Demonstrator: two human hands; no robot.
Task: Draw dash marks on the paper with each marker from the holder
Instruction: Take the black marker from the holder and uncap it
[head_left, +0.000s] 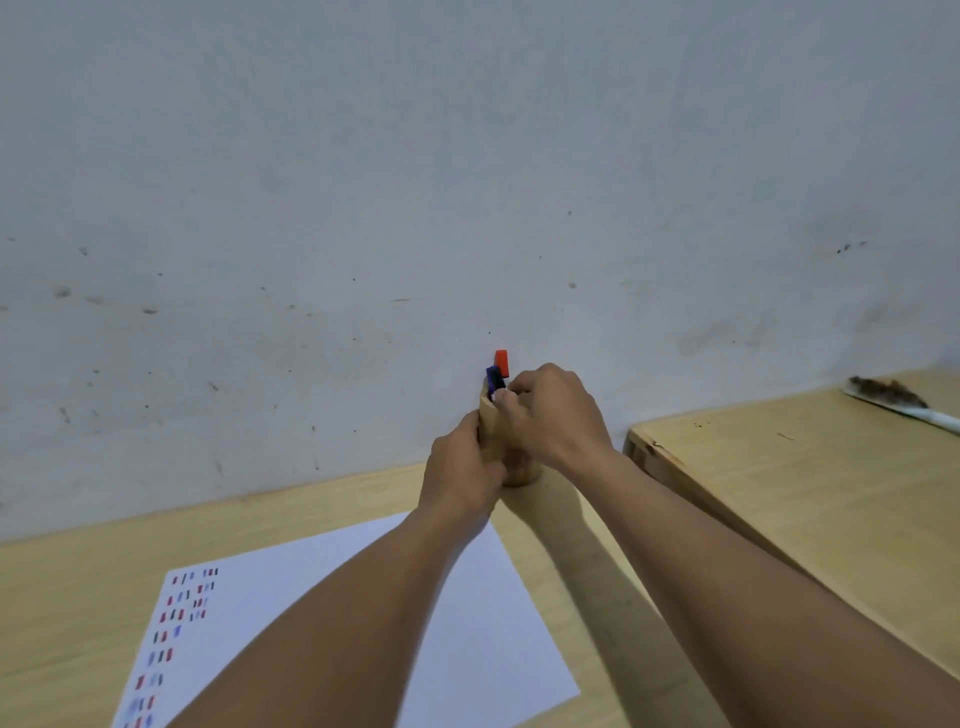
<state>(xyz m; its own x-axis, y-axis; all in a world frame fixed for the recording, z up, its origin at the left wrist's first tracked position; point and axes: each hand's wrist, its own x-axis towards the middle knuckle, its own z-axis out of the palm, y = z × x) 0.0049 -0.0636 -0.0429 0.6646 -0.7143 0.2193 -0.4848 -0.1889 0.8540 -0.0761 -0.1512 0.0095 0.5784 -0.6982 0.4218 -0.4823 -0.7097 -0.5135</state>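
A wooden marker holder (490, 426) stands at the back of the table against the wall. My left hand (462, 470) is wrapped around its side. My right hand (553, 415) reaches over its top, fingers pinched on a marker there; which marker I cannot tell. A red marker cap (501, 361) and a blue marker cap (493, 375) stick up out of the holder. The white paper (483, 613) lies in front of me, with several rows of red, blue and dark dash marks (176, 623) down its left side.
The table (78, 597) is light wood and meets a stained grey wall (467, 182). A second wooden table (805, 493) stands to the right with a gap between. On its far end lies a white-handled brush (904, 402).
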